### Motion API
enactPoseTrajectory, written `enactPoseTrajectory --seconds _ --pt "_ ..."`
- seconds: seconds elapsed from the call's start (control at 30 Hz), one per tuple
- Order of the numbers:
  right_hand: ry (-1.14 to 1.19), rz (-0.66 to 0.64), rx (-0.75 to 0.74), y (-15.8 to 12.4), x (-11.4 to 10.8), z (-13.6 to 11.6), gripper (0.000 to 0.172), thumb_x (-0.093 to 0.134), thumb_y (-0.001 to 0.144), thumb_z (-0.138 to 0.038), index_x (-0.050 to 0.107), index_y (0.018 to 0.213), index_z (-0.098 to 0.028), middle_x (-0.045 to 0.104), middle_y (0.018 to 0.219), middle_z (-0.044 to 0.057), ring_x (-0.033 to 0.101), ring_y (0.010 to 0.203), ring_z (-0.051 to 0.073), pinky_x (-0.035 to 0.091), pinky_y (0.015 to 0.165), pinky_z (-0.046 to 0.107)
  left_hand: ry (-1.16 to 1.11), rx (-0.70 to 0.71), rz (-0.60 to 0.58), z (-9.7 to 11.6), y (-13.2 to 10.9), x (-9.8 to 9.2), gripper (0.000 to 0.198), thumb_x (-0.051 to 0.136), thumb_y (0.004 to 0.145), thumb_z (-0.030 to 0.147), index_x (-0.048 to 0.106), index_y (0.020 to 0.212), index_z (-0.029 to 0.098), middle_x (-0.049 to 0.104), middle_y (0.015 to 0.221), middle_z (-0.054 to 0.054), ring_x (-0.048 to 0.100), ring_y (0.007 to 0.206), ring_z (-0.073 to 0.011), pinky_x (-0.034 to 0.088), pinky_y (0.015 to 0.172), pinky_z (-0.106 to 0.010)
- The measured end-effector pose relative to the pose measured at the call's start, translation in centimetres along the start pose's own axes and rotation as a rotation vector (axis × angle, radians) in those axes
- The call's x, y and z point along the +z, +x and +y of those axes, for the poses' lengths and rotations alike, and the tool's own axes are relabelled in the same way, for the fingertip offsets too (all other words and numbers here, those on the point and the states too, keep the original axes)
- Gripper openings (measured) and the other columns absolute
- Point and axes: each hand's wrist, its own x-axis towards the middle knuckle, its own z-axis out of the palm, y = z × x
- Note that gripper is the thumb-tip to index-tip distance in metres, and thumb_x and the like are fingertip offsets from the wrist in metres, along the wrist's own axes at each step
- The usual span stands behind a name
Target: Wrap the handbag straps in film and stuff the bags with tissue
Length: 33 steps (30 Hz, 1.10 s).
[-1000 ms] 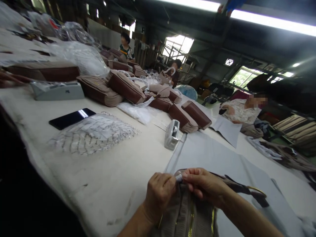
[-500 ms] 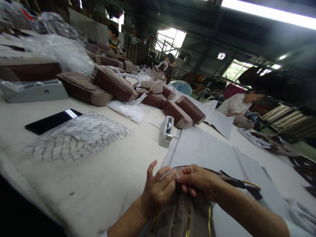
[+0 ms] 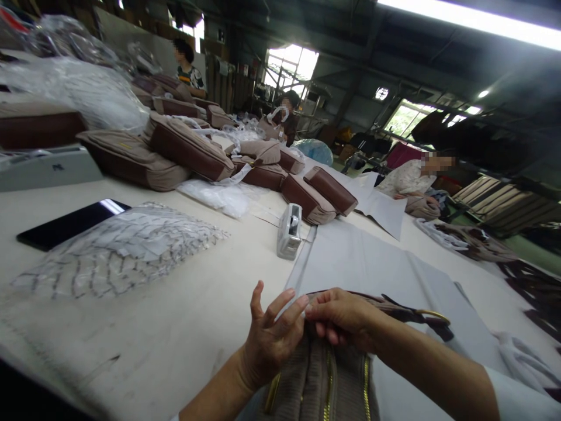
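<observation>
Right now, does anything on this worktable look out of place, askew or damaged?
Nothing damaged or spilled. The left hand and right hand meet at the top edge of a taupe bag. Only oddities: a black phone lying among the work materials, and grey smudges on the white table cover.

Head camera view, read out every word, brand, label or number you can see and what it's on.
Nothing reads clearly.
The grey box has a small dark mark, too blurred to read.
The tape dispenser shows no lettering.
The phone screen is dark.
The brown bag in the right hand shows no label.
</observation>
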Motion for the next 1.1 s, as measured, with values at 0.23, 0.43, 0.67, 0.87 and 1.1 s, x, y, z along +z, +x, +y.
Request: enactPoseTrajectory --seconds 0.23,0.43,0.67,0.87,1.1 --pt "0.001 0.001 0.009 0.2 0.2 -0.2 0.027 0.048 0.082 -0.010 0.051 0.056 -0.015 0.051 0.040 -0.005 0.038 0.028 0.003 0.024 0.027 0.012 -0.086 -0.046 -0.061 0.1 0.1 0.4 0.009 0.054 0.086 0.009 0.060 0.081 0.014 0.073 0.089 -0.003 0.063 0.100 -0.0213 0.013 0.110 -0.062" --pt "0.020 -0.020 -0.002 -0.6 0.2 0.1 0.025 0.049 0.081 -0.009 0.052 0.057 -0.015 0.053 0.043 -0.004 0.044 0.032 0.004 0.029 0.029 0.011 -0.113 -0.077 -0.132 0.1 0.3 0.4 0.011 0.051 0.083 0.003 0.054 0.081 0.013 0.069 0.080 -0.006 0.065 0.086 -0.0185 0.024 0.106 -0.059" --pt "0.133 -0.002 -0.029 -1.0 0.0 1.2 0.018 0.049 0.083 -0.007 0.056 0.068 -0.014 0.058 0.052 -0.003 0.054 0.040 0.006 0.039 0.034 0.012 -0.085 -0.061 -0.201 -0.2 0.6 0.3 0.011 0.048 0.084 0.005 0.051 0.081 0.014 0.066 0.077 -0.004 0.063 0.081 -0.0170 0.025 0.105 -0.057" --pt "0.208 0.045 -0.040 -1.2 0.5 1.7 0.012 0.051 0.079 -0.004 0.058 0.074 -0.013 0.058 0.052 -0.003 0.055 0.040 0.007 0.042 0.036 0.012 -0.082 -0.054 -0.240 -0.2 1.3 0.2 0.014 0.046 0.084 0.005 0.047 0.076 0.016 0.061 0.070 -0.001 0.060 0.072 -0.0150 0.030 0.102 -0.053" --pt "0.221 0.078 -0.109 -1.2 1.0 2.5 0.003 0.060 0.077 -0.011 0.058 0.076 -0.013 0.058 0.052 -0.004 0.056 0.040 0.006 0.042 0.037 0.012 -0.096 -0.165 -0.301 0.4 1.4 0.3 0.010 0.045 0.085 0.008 0.047 0.080 0.017 0.057 0.069 0.000 0.057 0.068 -0.0155 0.035 0.097 -0.048"
